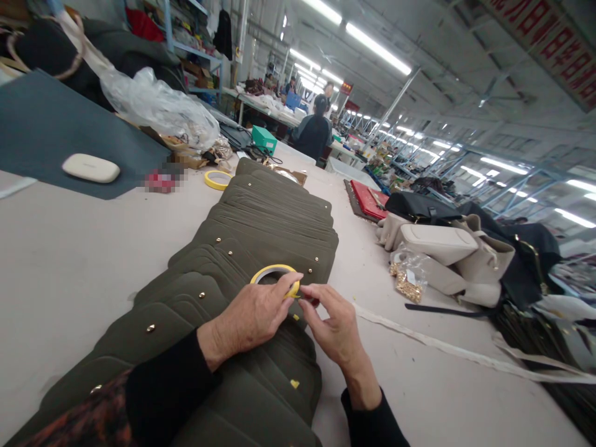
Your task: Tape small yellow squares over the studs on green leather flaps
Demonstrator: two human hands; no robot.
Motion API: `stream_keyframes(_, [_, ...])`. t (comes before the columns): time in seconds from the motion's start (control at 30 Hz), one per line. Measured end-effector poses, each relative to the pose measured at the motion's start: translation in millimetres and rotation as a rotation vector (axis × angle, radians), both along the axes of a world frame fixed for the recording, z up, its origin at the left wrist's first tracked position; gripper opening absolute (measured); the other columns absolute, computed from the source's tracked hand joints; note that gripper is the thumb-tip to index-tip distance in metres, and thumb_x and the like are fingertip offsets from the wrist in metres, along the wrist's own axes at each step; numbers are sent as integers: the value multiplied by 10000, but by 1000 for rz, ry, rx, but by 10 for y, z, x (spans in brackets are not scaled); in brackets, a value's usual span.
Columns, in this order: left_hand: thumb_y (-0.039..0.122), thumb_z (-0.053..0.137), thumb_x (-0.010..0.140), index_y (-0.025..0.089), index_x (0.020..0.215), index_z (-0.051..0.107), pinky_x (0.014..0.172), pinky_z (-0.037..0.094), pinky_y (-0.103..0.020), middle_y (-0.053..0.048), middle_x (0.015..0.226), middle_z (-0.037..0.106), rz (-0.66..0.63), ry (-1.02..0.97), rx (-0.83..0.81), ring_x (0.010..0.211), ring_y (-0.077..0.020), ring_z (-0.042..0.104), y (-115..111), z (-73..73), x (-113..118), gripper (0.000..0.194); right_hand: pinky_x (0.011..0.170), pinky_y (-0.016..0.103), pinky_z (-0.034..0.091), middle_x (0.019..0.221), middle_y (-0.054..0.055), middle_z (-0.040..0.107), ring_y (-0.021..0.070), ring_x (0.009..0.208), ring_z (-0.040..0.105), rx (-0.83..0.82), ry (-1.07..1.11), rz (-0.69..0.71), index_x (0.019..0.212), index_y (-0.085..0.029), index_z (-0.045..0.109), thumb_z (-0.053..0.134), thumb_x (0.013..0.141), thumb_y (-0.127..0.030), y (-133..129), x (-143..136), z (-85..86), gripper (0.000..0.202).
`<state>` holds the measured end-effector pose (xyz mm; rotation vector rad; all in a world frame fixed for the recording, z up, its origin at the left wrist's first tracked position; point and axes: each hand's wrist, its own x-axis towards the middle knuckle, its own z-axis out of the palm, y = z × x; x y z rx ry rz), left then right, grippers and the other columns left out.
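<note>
My left hand [254, 320] grips a roll of yellow tape [272, 269] between thumb and fingers, held just above a long fanned-out stack of olive-green panels [274, 217]. Close against the roll's right side is my right hand [334, 321], its thumb and forefinger pinched together near the tape's edge. Whatever that pinch holds is too small to make out. Small gold studs [202, 295] dot the panels. Bits of yellow tape [295, 384] stick to the panels below my hands.
A second yellow tape roll [218, 180] lies beyond the stack at left, near a white case [90, 168] on a dark sheet. Beige and black bags [437, 242] pile up at right, beside a bag of gold hardware [410, 282]. A person [314, 133] sits farther back.
</note>
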<state>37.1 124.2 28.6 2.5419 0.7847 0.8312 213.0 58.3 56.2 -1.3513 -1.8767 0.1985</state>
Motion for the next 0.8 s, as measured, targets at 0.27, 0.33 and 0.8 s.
stream_keyframes(0.27, [183, 374, 947, 196, 1229, 404, 735, 529, -287, -64, 1086, 662, -42, 1, 43, 897, -191, 681, -2, -24, 10, 284, 618, 249, 468, 711, 17, 643, 135, 635, 588, 104, -103, -58, 801, -192, 615, 491, 834, -103, 40, -81, -160, 156])
stream_keyframes(0.33, [177, 371, 952, 207, 1154, 460, 730, 518, -264, -38, 1000, 672, -43, 2, 36, 882, -174, 673, -1, -27, 13, 223, 583, 241, 449, 656, 5, 613, 127, 585, 564, 154, -132, -110, 768, -183, 611, 495, 816, -98, 35, -109, -189, 153])
stream_keyframes(0.8, [161, 397, 932, 167, 856, 541, 586, 453, -256, -14, 724, 605, 146, -103, 268, 666, -156, 614, -42, -3, 129, 163, 486, 226, 481, 579, -13, 642, 123, 482, 580, -238, 514, -376, 718, -166, 658, 589, 757, -277, 119, -297, -80, 137])
